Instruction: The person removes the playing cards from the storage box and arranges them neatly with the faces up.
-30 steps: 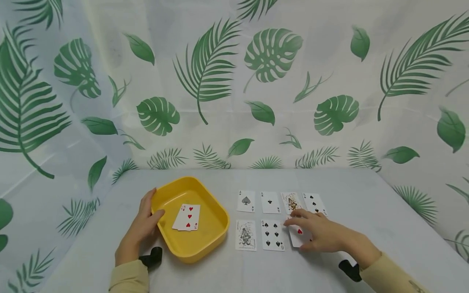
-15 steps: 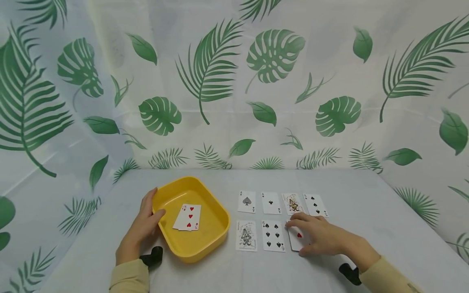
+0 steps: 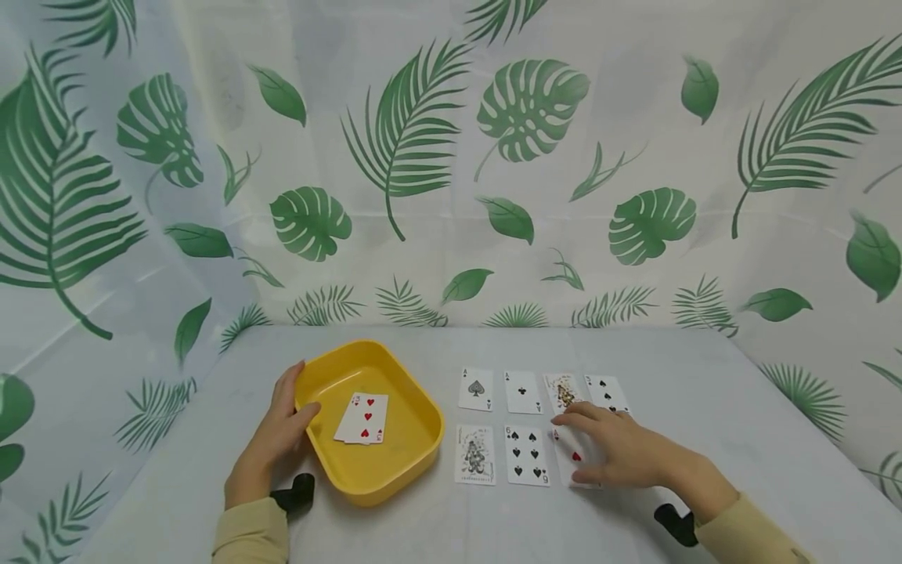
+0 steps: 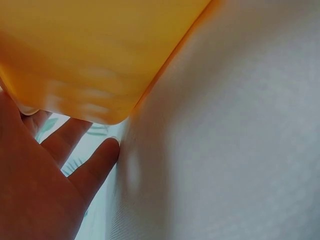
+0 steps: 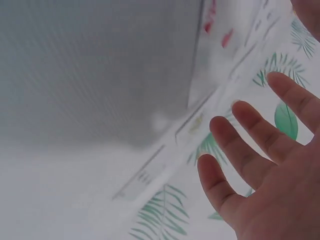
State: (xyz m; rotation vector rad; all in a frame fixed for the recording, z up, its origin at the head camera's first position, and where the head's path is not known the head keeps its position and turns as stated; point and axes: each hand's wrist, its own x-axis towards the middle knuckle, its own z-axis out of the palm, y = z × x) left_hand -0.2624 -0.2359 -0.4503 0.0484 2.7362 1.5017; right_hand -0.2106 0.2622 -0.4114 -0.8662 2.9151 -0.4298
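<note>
My left hand (image 3: 275, 439) holds the left rim of a yellow tray (image 3: 416, 446), thumb over the rim and fingers outside. In the left wrist view, fingers (image 4: 97, 165) spread below the tray's wall (image 4: 100, 50). Two overlapping playing cards (image 3: 364, 419) lie in the tray; a three of hearts is on top. Over an ace of hearts (image 3: 566, 453) hovers my right hand (image 3: 630, 450), fingers spread and partly covering that card. The right wrist view shows fingers (image 5: 240, 145) extended, apart from the blurred card (image 5: 207, 65).
Left of the ace of hearts lie a six of spades (image 3: 527, 456) and a grey joker (image 3: 475, 454). Behind them sit an ace of spades (image 3: 476, 389), ace of clubs (image 3: 523, 392), coloured joker (image 3: 561, 392) and three of spades (image 3: 606, 389). A leaf-patterned curtain (image 3: 437, 157) borders the table.
My right fingers have come off the ace of hearts, whose corner mark now shows. The left hand and tray stay put; the head view has shifted slightly.
</note>
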